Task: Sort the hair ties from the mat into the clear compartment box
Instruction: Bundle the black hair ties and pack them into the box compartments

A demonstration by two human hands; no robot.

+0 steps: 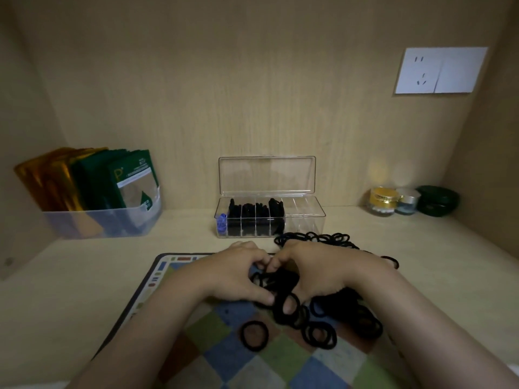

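Biggest first: the patchwork mat [196, 346] fills the near shelf, and it is there to keep the loose stock in one working patch. At twelve o'clock from the hands stands the clear compartment box [306, 217], its lid tipped back against the wall so every slot is open from above. The slots on its left side are packed with black ties, with something blue in the end one. Those towards its right look empty to us, so the job reads as roughly half done.

Now the hair ties [345, 313]: a dark heap on the mat, running from the hands out to four o'clock, with a string of them spilling off the far edge at one o'clock, just in front of the box.

And here we are at the action. The left hand [233, 276] and the right hand [317, 270] meet over the heap, fingers curled in, each gripping the same tangled clump between them. The left thumb presses down on the clump, and the right thumb appears hooked through a loop. We judge they are teasing out a bundle to carry.

One loose tie [254, 336] lies alone at six o'clock, clear of both hands.
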